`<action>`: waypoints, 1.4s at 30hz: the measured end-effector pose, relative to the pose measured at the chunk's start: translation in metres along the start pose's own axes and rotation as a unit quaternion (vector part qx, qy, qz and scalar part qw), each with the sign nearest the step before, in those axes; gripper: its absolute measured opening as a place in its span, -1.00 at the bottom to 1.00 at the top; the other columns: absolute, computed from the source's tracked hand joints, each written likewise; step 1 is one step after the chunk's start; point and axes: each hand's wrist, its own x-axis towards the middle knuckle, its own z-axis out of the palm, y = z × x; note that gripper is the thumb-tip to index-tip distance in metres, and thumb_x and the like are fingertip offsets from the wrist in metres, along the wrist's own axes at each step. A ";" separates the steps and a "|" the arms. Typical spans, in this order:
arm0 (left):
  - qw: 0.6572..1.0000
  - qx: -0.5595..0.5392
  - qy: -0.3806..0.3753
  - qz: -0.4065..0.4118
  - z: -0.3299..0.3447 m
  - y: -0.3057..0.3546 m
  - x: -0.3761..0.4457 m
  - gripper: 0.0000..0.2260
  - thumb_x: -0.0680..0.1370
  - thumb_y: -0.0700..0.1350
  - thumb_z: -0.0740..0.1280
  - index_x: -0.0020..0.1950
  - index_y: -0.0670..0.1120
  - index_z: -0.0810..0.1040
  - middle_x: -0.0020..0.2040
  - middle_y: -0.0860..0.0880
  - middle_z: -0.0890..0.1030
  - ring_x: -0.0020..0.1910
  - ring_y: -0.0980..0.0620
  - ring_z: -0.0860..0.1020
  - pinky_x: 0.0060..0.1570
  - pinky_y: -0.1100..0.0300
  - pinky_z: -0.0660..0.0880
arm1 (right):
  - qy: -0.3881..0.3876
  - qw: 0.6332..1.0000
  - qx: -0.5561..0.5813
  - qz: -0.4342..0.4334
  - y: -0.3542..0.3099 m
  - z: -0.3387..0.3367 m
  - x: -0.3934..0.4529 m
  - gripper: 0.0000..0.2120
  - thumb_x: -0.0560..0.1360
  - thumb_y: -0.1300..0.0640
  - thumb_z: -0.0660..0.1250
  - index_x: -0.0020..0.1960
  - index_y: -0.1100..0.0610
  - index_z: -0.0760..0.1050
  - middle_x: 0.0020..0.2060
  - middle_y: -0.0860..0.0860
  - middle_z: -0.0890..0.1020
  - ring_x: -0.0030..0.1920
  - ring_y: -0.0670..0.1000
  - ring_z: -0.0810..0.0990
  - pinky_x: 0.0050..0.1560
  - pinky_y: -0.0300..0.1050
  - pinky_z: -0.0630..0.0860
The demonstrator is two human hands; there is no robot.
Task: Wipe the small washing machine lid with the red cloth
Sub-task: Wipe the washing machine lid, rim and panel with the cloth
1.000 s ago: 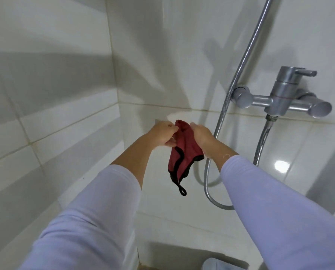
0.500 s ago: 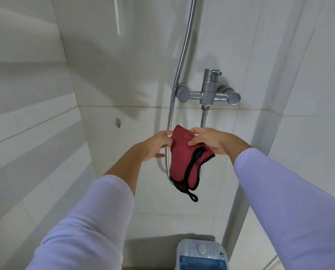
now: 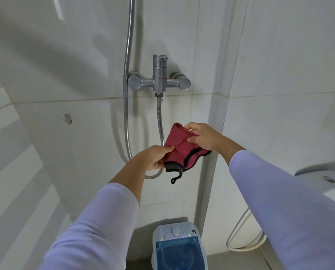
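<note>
While facing the tiled wall (image 3: pixel 65 55) of a shower corner, looking down past both pale sleeves toward the small washing machine (image 3: pixel 179 248), sitting on the floor at the bottom edge of the view, only its top showing. Seeing its blue see-through lid (image 3: pixel 177 252) lying shut and facing up, well below the hands and apart from them. Passing the shower mixer (image 3: pixel 158 82) and its metal hose (image 3: pixel 126 94) on the wall above, untouched.

Holding the red cloth (image 3: pixel 179 147) up in mid-air between the two hands, in front of the wall and under the mixer, nowhere near the lid. Judging the task as barely started: cloth in hand, apparently being folded or bunched into a pad, but no wiping done yet, so lowering it to the lid and all the wiping itself remaining.

Hanging roughly upright, the cloth's long axis running top to bottom with a slight lean, rounded red fold pointing up, black-trimmed end pointing down, and a black-edged flap spreading out toward the right.

Pinching the cloth's lower left edge with the left hand (image 3: pixel 153 158), fingers closed on it. Gripping the upper right part with the right hand (image 3: pixel 203 136), thumb and fingertips closed on the fabric. Dangling freely below, a small black loop (image 3: pixel 175 179).
</note>
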 end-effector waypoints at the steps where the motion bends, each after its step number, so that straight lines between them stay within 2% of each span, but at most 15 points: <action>1: 0.999 -0.051 -0.002 0.002 0.005 0.000 0.003 -0.70 0.63 -0.09 0.22 0.27 -0.24 0.49 0.02 -0.15 0.65 -0.04 -0.08 0.64 0.05 0.04 0.58 | 0.002 1.000 0.004 -0.006 0.009 0.003 -0.004 -0.67 0.47 0.39 0.23 0.08 0.04 0.53 -0.07 -0.03 0.63 -0.02 0.03 0.60 0.05 -0.10 0.54; 3: 0.987 -0.160 -0.015 0.007 0.011 -0.001 0.011 -0.70 0.64 -0.11 0.10 0.21 -0.26 0.49 -0.04 -0.19 0.64 -0.08 -0.10 0.64 0.02 0.03 0.59 | -0.004 1.000 -0.020 -0.012 0.025 0.011 -0.013 -0.61 0.43 0.39 0.24 0.12 0.04 0.59 0.02 -0.05 0.64 0.10 0.05 0.62 0.19 -0.04 0.54; 5: 0.977 -0.207 -0.039 0.003 0.016 -0.008 0.019 -0.58 0.63 0.03 0.08 0.19 -0.28 0.50 0.00 -0.21 0.63 -0.06 -0.11 0.63 -0.01 0.04 0.58 | -0.035 0.999 -0.039 0.004 0.041 0.019 -0.021 -0.58 0.41 0.36 0.24 0.14 0.01 0.62 0.12 -0.17 0.59 0.18 0.02 0.58 0.24 -0.02 0.51; 7: 0.986 -0.154 -0.056 0.002 0.023 -0.022 0.029 -0.54 0.59 0.14 0.20 0.19 -0.24 0.53 0.05 -0.18 0.63 -0.02 -0.07 0.64 -0.03 0.08 0.58 | -0.060 0.997 -0.027 0.033 0.058 0.028 -0.022 -0.65 0.43 0.31 0.25 0.10 0.04 0.65 0.20 -0.16 0.58 0.21 -0.02 0.55 0.31 -0.06 0.47; 8: 0.992 -0.106 -0.062 0.007 0.027 -0.031 0.034 -0.62 0.57 0.09 0.26 0.18 -0.19 0.54 0.05 -0.15 0.63 -0.03 -0.03 0.63 -0.02 0.13 0.57 | -0.052 0.998 -0.014 0.045 0.068 0.032 -0.022 -0.70 0.44 0.29 0.27 0.06 0.08 0.67 0.19 -0.11 0.61 0.20 -0.02 0.56 0.32 -0.07 0.45; 10: 0.997 -0.040 -0.071 0.007 0.037 -0.053 0.044 -0.81 0.57 -0.10 0.29 0.13 -0.13 0.54 -0.02 -0.08 0.61 -0.09 0.04 0.60 -0.03 0.20 0.55 | 0.008 0.999 0.011 0.051 0.090 0.040 -0.018 -0.79 0.45 0.27 0.29 -0.01 0.16 0.66 0.06 0.00 0.67 0.12 0.01 0.59 0.26 -0.09 0.49; 12: 0.998 -0.020 -0.067 -0.001 0.044 -0.075 0.053 -0.88 0.56 -0.19 0.25 0.07 -0.13 0.51 -0.11 -0.05 0.59 -0.15 0.07 0.57 -0.02 0.21 0.54 | 0.059 0.996 0.048 0.053 0.118 0.050 -0.015 -0.80 0.46 0.27 0.28 0.05 0.15 0.58 0.02 0.01 0.60 0.08 0.03 0.56 0.09 -0.15 0.50; 16: 0.996 -0.026 -0.085 -0.010 0.054 -0.119 0.076 -0.88 0.57 -0.20 0.24 0.08 -0.14 0.52 -0.10 -0.06 0.61 -0.13 0.05 0.57 0.05 0.18 0.52 | -0.028 0.986 0.126 0.107 0.177 0.078 -0.010 -0.52 0.44 0.14 0.37 0.34 -0.01 0.39 0.21 0.03 0.54 0.20 0.05 0.53 0.06 -0.17 0.49; 21: 0.995 0.010 -0.095 0.014 0.060 -0.175 0.119 -0.72 0.61 -0.19 0.25 0.32 -0.16 0.49 0.13 -0.09 0.61 0.09 -0.01 0.58 0.11 0.16 0.53 | -0.064 0.985 0.105 0.122 0.245 0.114 -0.003 -0.54 0.40 0.03 0.45 0.27 0.08 0.48 0.10 0.09 0.63 0.10 0.12 0.64 0.12 -0.02 0.58; 24: 0.997 0.020 -0.076 0.022 0.063 -0.212 0.145 -0.70 0.60 -0.15 0.31 0.32 -0.18 0.49 0.19 -0.12 0.58 0.18 -0.06 0.56 0.20 0.09 0.51 | -0.088 0.981 0.102 0.137 0.283 0.138 0.001 -0.58 0.39 -0.01 0.46 0.17 0.17 0.55 0.06 0.15 0.66 0.03 0.15 0.67 0.15 0.05 0.58; 26: 0.997 0.024 -0.059 0.032 0.066 -0.237 0.160 -0.73 0.58 -0.14 0.34 0.27 -0.16 0.51 0.16 -0.12 0.59 0.16 -0.05 0.56 0.19 0.11 0.50 | -0.094 0.977 0.124 0.144 0.306 0.155 0.003 -0.66 0.41 0.00 0.44 0.11 0.14 0.57 0.02 0.15 0.67 -0.04 0.14 0.67 0.10 0.03 0.59; 30: 0.998 0.023 -0.024 0.055 0.070 -0.285 0.189 -0.86 0.56 -0.12 0.37 0.10 -0.09 0.56 0.03 -0.05 0.61 0.02 0.03 0.60 0.07 0.18 0.54 | -0.097 0.974 0.157 0.134 0.352 0.191 0.008 -0.79 0.45 0.01 0.39 0.06 0.04 0.53 0.03 0.12 0.65 0.01 0.16 0.64 0.12 0.05 0.57; 34: 0.997 0.033 0.005 0.074 0.075 -0.330 0.212 -0.77 0.54 -0.11 0.40 0.17 -0.09 0.54 -0.02 -0.04 0.61 -0.09 0.08 0.61 -0.07 0.26 0.57 | -0.085 0.973 0.176 0.121 0.391 0.225 0.009 -0.74 0.47 0.05 0.37 0.13 0.10 0.51 -0.06 0.10 0.65 -0.11 0.08 0.64 -0.06 -0.09 0.59; 36: 0.996 0.032 0.011 0.080 0.079 -0.352 0.220 -0.74 0.54 -0.12 0.39 0.22 -0.11 0.53 -0.03 -0.06 0.61 -0.09 0.06 0.61 -0.06 0.24 0.58 | -0.075 0.975 0.177 0.114 0.407 0.240 0.006 -0.70 0.48 0.08 0.36 0.18 0.14 0.49 -0.10 0.09 0.64 -0.16 0.06 0.63 -0.14 -0.14 0.58; 42: 0.995 0.028 0.007 0.098 0.096 -0.406 0.214 -0.82 0.58 -0.16 0.34 0.17 -0.14 0.52 -0.01 -0.07 0.60 -0.08 0.06 0.59 0.05 0.20 0.56 | -0.051 0.977 0.177 0.106 0.441 0.273 -0.020 -0.72 0.49 0.12 0.35 0.18 0.13 0.46 -0.10 0.10 0.62 -0.17 0.08 0.60 -0.13 -0.10 0.55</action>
